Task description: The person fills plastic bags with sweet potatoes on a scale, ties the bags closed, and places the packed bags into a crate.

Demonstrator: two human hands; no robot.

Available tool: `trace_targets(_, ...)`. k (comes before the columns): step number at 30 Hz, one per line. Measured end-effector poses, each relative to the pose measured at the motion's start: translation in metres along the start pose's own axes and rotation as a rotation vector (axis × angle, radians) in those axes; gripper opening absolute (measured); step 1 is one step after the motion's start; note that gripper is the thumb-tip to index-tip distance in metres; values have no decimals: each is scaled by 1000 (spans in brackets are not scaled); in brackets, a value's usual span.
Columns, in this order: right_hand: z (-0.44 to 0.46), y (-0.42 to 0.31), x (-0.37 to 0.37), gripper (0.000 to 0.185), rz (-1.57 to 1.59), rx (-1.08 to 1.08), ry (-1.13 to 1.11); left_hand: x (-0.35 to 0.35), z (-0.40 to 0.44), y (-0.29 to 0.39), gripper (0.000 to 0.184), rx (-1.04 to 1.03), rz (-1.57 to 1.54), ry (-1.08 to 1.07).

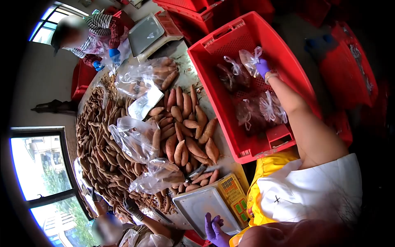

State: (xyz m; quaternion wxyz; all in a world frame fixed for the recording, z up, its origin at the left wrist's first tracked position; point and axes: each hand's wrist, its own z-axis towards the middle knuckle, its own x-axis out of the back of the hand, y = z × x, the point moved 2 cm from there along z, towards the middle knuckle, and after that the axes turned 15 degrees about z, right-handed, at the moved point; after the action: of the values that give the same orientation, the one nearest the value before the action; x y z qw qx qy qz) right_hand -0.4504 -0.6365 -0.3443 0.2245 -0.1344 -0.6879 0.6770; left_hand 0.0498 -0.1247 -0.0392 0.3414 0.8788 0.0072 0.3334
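Note:
My right hand [263, 68], in a purple glove, is closed on the knotted top of a clear bag of sweet potatoes [248, 61] inside the red crate [306, 88]. Several other tied bags lie in the same crate, among them one [271, 109] nearer to me. My left hand [214, 228], also gloved in purple, is over the front edge of the weighing scale's metal tray [205, 208], fingers apart and holding nothing. The scale's yellow panel [232, 191] with green displays faces me. Loose sweet potatoes [185, 140] lie beside the crate.
A large heap of sweet potatoes [107, 148] covers the table, with clear plastic bags [135, 138] on it. One co-worker [101, 35] in blue gloves stands at the far side, another [144, 228] at the lower left. A second scale [146, 35] and red crates [349, 66] are around.

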Motion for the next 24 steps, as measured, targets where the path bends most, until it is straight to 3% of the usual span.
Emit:
trace_targets(2,2,-9,-5,30,-298,-291,-192,-9,-3,27,50,-35,25,-11)
trace_targets(3,4,-6,-11,32,-436,-337,-303,-14,-5,37,49,-53,31,-11)
trace_targets(8,-6,8,-43,45,-883,-303,-607,-25,-14,34,46,-12,-21,-27)
trace_targets(11,-16,-7,-78,54,-980,-141,-595,-25,-30,13,47,-55,-11,-42)
trace_targets(12,-23,-22,-95,57,-910,1,-514,-31,-37,16,47,-38,-32,-4)
trace_targets(14,-53,-81,-142,63,-485,398,-373,-44,-55,25,39,156,-410,165)
trace_targets(16,-117,-186,-197,65,-34,673,-463,-45,-63,9,37,158,-434,175)
trace_targets(18,-181,-248,-251,68,303,708,-670,-53,-67,7,35,154,-441,176)
trace_targets(19,-214,-262,-276,74,332,562,-829,-54,-71,10,34,159,-449,164)
trace_targets(21,-275,-298,-316,89,388,859,-916,-56,-83,3,34,134,-491,218)
trace_targets(22,-295,-325,-326,99,159,1029,-809,-56,-87,2,34,100,-511,239)
trace_targets(24,-297,-347,-367,107,104,1106,-503,-52,-106,-4,34,71,-510,334)
